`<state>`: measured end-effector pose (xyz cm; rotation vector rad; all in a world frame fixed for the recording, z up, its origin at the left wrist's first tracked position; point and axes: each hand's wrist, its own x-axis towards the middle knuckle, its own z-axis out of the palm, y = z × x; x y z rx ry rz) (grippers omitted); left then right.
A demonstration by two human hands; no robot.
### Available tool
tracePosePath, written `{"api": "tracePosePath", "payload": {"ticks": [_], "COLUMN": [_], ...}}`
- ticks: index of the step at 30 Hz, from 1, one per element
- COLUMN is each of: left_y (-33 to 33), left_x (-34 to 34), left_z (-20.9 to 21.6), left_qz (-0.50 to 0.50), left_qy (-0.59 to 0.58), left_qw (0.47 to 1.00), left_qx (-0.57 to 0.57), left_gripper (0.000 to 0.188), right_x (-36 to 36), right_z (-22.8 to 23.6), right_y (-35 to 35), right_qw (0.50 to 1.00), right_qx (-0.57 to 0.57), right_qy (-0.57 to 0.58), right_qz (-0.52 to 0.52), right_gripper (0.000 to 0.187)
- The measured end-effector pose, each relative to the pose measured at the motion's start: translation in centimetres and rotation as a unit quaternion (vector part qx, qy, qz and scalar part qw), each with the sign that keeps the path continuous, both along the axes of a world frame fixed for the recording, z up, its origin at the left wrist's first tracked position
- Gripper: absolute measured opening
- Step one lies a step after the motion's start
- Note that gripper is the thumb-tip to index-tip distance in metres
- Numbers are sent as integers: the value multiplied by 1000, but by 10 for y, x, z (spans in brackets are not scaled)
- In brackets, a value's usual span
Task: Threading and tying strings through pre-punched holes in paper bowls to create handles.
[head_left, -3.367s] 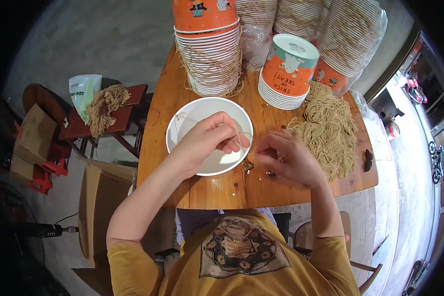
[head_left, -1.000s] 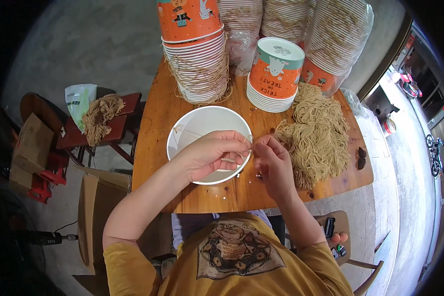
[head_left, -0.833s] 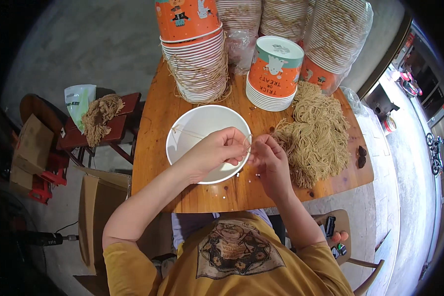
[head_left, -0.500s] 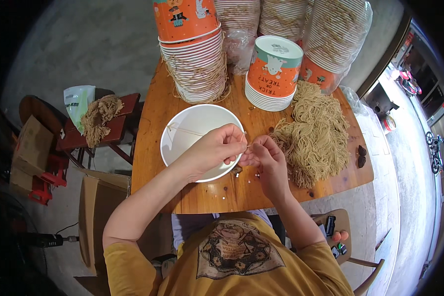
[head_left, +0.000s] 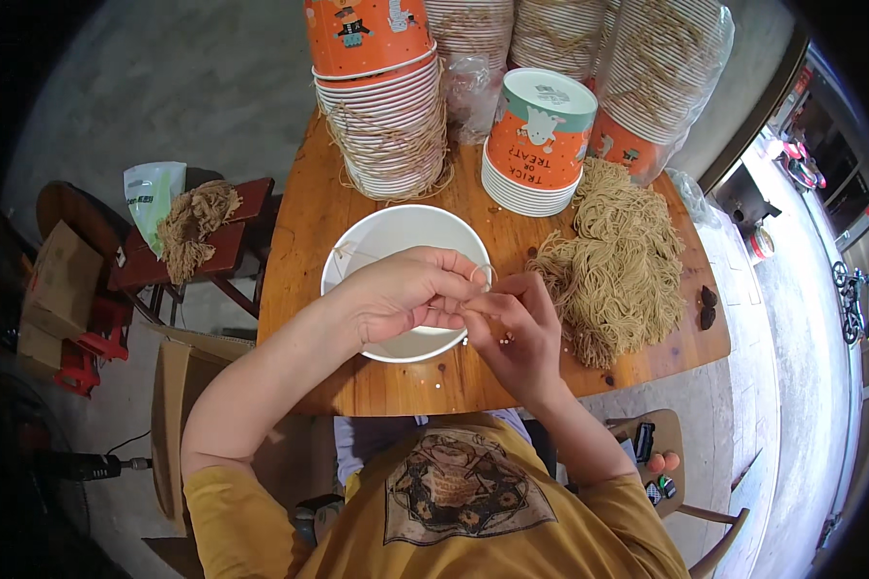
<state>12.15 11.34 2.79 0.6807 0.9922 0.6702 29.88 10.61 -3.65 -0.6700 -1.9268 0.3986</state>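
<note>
A white paper bucket (head_left: 359, 246) stands mouth up on the table in front of me, with a tan cord fixed at its left side and crossing its inside. Over its right rim, my left hand (head_left: 410, 294) pinches the cord, fingers closed. My right hand (head_left: 521, 333) meets it fingertip to fingertip, also closed on the cord. A small loop of cord (head_left: 489, 272) rises above the fingertips. The fingers hide the cord's end and part of the bucket's right rim. A heap of cut tan cords (head_left: 623, 270) lies right of my right hand.
Behind the bucket stands a tall stack of orange buckets (head_left: 381, 116) with cord handles. An upside-down stack (head_left: 536, 145) is at its right, with bagged stacks (head_left: 647, 68) behind. Dark lumps (head_left: 708, 307) lie near the wooden table's (head_left: 406, 386) right edge. A cardboard box (head_left: 188, 425) stands lower left.
The bucket has shifted slightly right. My hands have drawn closer, the right turning inward, and a loop of cord now shows above the fingertips.
</note>
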Motion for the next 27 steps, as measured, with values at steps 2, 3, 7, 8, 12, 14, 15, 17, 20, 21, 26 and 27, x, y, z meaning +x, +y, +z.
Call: {"api": "tracePosePath", "payload": {"ticks": [2,3,7,8,12,14,15,17,20,21,26,27], "left_y": [1,1,-3,-4,-6,-7,-7,-8,-8,-9,-15,-16], "left_x": [-2,-3,-3,0,3,2,2,0,-1,-1,-1,-2], "left_z": [-4,-5,-8,-7,-12,-15,-15,-16,-19,-19,-18,-17], "left_qz": [2,1,-1,-5,41,28,25,24,-5,-6,-3,-7], "left_qy": [-10,-23,-17,-18,-11,-24,-19,-15,15,25,51,55], "left_qw": [1000,1000,997,997,997,997,997,996,994,991,986,986], "left_qx": [2,19,73,74,59,63,73,82,110,128,158,158], "left_gripper": [11,11,14,14,17,18,18,19,22,24,27,27], "right_x": [9,12,12,13,19,20,20,20,21,22,19,20], "right_z": [6,10,40,42,41,39,40,41,40,38,36,37], "right_y": [11,16,29,34,53,56,56,54,51,52,49,49], "right_qw": [1000,999,996,996,980,977,977,970,958,958,909,908], "right_qx": [2,4,-42,-42,23,28,28,-98,-196,-197,-296,-298], "right_qy": [14,27,-72,-73,-169,-174,-175,-156,-90,-90,33,33], "right_qz": [21,42,28,25,100,118,120,159,191,190,293,294], "right_gripper": [24,23,27,27,29,30,30,26,17,17,9,9]}}
